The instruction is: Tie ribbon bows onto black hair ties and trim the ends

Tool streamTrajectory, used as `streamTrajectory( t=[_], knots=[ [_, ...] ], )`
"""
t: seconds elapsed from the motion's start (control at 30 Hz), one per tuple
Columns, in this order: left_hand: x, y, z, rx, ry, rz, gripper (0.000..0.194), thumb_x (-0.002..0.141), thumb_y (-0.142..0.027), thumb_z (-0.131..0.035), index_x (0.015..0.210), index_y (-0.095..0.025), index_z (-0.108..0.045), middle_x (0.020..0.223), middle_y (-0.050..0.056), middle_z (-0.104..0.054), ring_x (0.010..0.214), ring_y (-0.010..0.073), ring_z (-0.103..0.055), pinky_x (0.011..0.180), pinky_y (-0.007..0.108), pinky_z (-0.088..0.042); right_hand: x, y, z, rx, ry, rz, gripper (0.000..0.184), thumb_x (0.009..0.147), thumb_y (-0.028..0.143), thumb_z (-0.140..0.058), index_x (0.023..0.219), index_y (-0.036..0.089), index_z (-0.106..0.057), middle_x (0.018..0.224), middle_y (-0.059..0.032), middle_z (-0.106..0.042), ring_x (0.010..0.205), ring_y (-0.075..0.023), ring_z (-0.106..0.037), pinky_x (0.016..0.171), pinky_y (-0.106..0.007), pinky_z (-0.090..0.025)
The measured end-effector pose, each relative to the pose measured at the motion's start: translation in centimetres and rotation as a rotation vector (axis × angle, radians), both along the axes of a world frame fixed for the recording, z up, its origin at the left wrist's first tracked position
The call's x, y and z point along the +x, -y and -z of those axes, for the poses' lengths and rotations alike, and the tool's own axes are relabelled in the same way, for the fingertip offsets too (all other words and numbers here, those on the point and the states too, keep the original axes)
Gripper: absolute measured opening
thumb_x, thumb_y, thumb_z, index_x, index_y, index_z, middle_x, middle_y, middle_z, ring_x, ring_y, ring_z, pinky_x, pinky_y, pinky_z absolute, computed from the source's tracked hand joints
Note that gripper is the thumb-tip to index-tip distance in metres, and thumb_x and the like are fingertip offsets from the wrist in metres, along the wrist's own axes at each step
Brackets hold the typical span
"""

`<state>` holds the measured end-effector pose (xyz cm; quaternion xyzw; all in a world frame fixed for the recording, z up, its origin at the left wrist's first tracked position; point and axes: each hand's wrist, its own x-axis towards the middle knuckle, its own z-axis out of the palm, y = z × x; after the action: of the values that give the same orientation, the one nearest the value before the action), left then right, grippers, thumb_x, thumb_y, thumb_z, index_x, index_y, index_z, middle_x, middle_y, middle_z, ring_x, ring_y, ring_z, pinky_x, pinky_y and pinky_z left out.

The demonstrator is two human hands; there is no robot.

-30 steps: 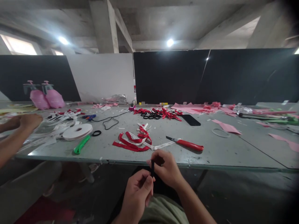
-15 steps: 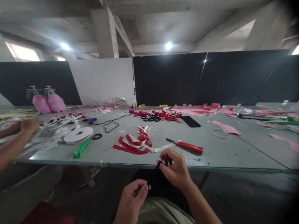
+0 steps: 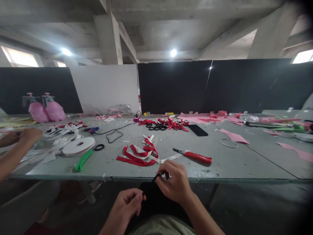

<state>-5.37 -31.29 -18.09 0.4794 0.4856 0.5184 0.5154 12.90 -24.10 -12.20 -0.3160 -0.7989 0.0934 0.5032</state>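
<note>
Below the table's front edge, I hold a black elastic hair band (image 3: 155,178) over my lap. The fingers of my right hand (image 3: 174,181) pinch its upper end. My left hand (image 3: 127,206), lower and to the left, is closed in a pinch with a bit of black at its fingertips. Dark clothing behind hides the stretch between them. Just beyond my hands lie loose red and white ribbons (image 3: 139,160). To their right rests a red-handled knife (image 3: 198,157), its blade pointing left.
A pile of red bows (image 3: 172,124) and black bands (image 3: 156,126) lies farther back, beside a black phone (image 3: 198,130). At left are a white ribbon roll (image 3: 70,147), a green cutter (image 3: 83,160), a glue gun (image 3: 91,130), pink spray bottles (image 3: 55,111) and another person's hands (image 3: 29,135).
My hands were close together on the black band; they have since moved apart, my left going left and down. The band's upper end now slants from my right fingertips. The view has tilted slightly.
</note>
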Motion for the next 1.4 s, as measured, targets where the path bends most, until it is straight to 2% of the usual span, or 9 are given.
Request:
streamTrajectory(
  t=[0.2,0.4,0.57,0.77,0.9,1.07,1.17,1.27,1.4],
  knots=[
    [1.9,0.5,2.7,-0.023,0.294,0.05,0.049,0.074,-0.062,-0.067,0.072,-0.014,-0.054,0.047,-0.004,-0.043,0.045,0.0044,-0.024,0.046,0.02,-0.014,1.2,-1.1,-0.4,0.026,-0.029,0.125,0.007,0.064,0.013,-0.057,0.065,0.019,-0.054,0.061,0.0019,-0.054,0.053,-0.0111,-0.046,0.056,-0.025,-0.036],
    [3.7,0.5,1.9,-0.073,0.391,0.178,0.05,0.07,-0.062,-0.07,0.072,-0.015,-0.051,0.045,-0.007,-0.038,0.04,0.0016,-0.019,0.044,0.018,-0.011,2.7,-1.4,0.0,0.031,-0.085,0.177,0.007,0.064,0.013,-0.057,0.064,0.019,-0.053,0.057,0.0028,-0.05,0.051,-0.0113,-0.044,0.053,-0.025,-0.036],
    [4.8,0.3,2.1,-0.117,0.381,0.049,0.057,0.063,-0.069,-0.071,0.07,-0.017,-0.049,0.039,-0.011,-0.025,0.036,0.0007,-0.01,0.04,0.018,-0.004,2.7,-1.2,0.5,-0.013,-0.058,0.162,0.006,0.062,0.014,-0.056,0.063,0.019,-0.055,0.056,0.003,-0.051,0.051,-0.0117,-0.045,0.053,-0.025,-0.036],
    [5.9,-0.1,3.7,-0.108,0.396,-0.105,0.062,0.055,-0.069,-0.076,0.059,-0.016,-0.043,0.04,-0.009,-0.028,0.039,0.0007,-0.012,0.041,0.019,-0.008,2.6,0.0,1.3,-0.068,-0.061,0.059,0.007,0.064,0.013,-0.055,0.065,0.02,-0.058,0.058,0.0019,-0.054,0.052,-0.0121,-0.048,0.053,-0.025,-0.037],
    [6.0,-0.8,1.8,-0.037,0.318,-0.119,0.069,0.059,-0.075,-0.067,0.052,-0.016,-0.033,0.044,-0.009,-0.024,0.042,0.0014,-0.016,0.041,0.018,-0.014,2.8,0.2,1.0,-0.084,-0.068,0.04,0.007,0.065,0.014,-0.055,0.065,0.02,-0.059,0.059,0.0016,-0.055,0.052,-0.0125,-0.049,0.054,-0.025,-0.037],
    [5.0,-6.3,-4.5,0.097,0.063,0.061,0.048,0.072,-0.061,-0.068,0.071,-0.016,-0.049,0.05,-0.008,-0.034,0.043,0.0041,-0.025,0.041,0.016,-0.019,2.1,-3.9,-1.3,-0.112,0.238,0.276,0.007,0.077,0.024,-0.056,0.079,0.021,-0.062,0.072,0.0011,-0.065,0.063,-0.0127,-0.057,0.062,-0.023,-0.038],
    [4.7,-11.1,-6.9,0.253,-0.181,-0.101,0.037,0.078,-0.05,-0.065,0.085,-0.015,-0.06,0.058,-0.004,-0.048,0.047,0.0072,-0.04,0.044,0.018,-0.032,0.8,-7.7,-1.8,-0.135,0.285,0.438,0.015,0.084,0.029,-0.053,0.089,0.021,-0.064,0.079,-0.0039,-0.07,0.072,-0.0185,-0.063,0.06,-0.025,-0.035],
    [4.7,-14.5,-6.1,0.317,-0.24,-0.295,0.034,0.082,-0.046,-0.058,0.093,-0.014,-0.062,0.067,0.001,-0.059,0.054,0.0118,-0.052,0.053,0.022,-0.041,-0.3,-10.2,-0.9,-0.158,0.341,0.499,0.02,0.087,0.032,-0.052,0.099,0.021,-0.063,0.083,-0.0061,-0.072,0.074,-0.0209,-0.066,0.06,-0.025,-0.034],
    [4.7,-15.4,-3.0,0.388,-0.331,-0.521,0.037,0.082,-0.045,-0.058,0.095,-0.012,-0.067,0.087,0.01,-0.069,0.077,0.0208,-0.063,0.072,0.03,-0.047,-0.6,-10.9,0.8,-0.173,0.425,0.507,0.021,0.09,0.037,-0.05,0.098,0.023,-0.063,0.083,-0.0053,-0.073,0.076,-0.0215,-0.068,0.061,-0.025,-0.033]
  ],
)
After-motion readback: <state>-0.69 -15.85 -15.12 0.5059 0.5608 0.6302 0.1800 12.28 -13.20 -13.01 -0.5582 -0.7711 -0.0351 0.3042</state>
